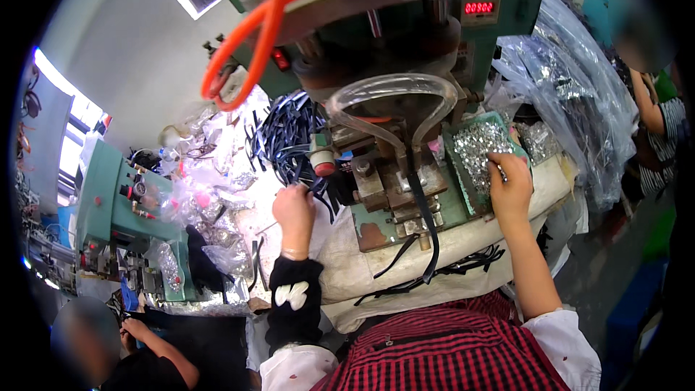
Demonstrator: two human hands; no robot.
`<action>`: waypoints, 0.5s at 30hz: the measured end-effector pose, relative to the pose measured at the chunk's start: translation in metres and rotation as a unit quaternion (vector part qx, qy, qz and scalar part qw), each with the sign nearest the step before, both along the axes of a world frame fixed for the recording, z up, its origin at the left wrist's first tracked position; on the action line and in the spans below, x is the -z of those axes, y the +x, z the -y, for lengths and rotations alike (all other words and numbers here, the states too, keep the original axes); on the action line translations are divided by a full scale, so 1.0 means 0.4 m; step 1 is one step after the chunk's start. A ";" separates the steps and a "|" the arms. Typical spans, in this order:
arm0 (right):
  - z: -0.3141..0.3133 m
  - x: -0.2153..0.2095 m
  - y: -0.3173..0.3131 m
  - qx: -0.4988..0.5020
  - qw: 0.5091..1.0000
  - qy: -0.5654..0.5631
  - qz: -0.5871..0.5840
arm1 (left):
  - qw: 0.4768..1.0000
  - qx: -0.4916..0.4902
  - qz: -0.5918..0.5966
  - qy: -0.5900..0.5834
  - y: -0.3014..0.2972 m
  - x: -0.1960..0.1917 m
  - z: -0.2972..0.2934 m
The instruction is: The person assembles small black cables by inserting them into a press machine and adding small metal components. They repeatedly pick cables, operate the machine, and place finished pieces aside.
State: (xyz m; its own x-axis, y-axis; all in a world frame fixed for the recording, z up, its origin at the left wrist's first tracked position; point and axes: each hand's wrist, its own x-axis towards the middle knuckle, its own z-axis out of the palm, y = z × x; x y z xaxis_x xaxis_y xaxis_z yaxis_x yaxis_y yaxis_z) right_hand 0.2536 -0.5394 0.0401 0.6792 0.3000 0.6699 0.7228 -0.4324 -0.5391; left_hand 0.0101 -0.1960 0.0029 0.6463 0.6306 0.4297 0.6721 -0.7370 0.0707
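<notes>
Two hands work at once before a green press machine (405,43); the left hand (293,210) reaches into the heap of dark straps (289,137) just left of the machine's bed, its fingers curled down onto the strands, though whether they pinch one strap or several I cannot tell; the right hand (510,185) rests at the near edge of a green tray (463,188) heaped with small silver metal fittings (478,146), fingertips bent into the pile as if closing on a piece, the exact grip hidden by the knuckles; one black strap (427,224) already lies along the die block (394,188) and hangs over the padded front edge of the bench (449,246), with more straps draped below it. To do this well, I judge the left fingers should separate a single strap from the tangle rather than drag a bunch; the right should lift one fitting cleanly, without scattering the heap over the tray rim; both hands should stay clear of the space beneath the ram, close behind the block; the clear hose (391,101) looping in front calls for care, since a sleeve could catch it.
</notes>
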 end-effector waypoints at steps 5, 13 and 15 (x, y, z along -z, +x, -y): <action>0.077 -0.028 0.010 -0.029 0.994 -0.088 0.058 | 0.921 -0.030 0.000 -0.389 -0.121 -0.127 0.043; 0.038 -0.033 0.008 -0.017 0.998 -0.053 0.039 | 0.782 0.067 0.376 -0.493 -0.139 -0.162 0.206; 0.020 -0.037 0.015 -0.011 1.000 -0.016 0.008 | 0.769 0.026 0.389 -0.506 -0.131 -0.235 0.221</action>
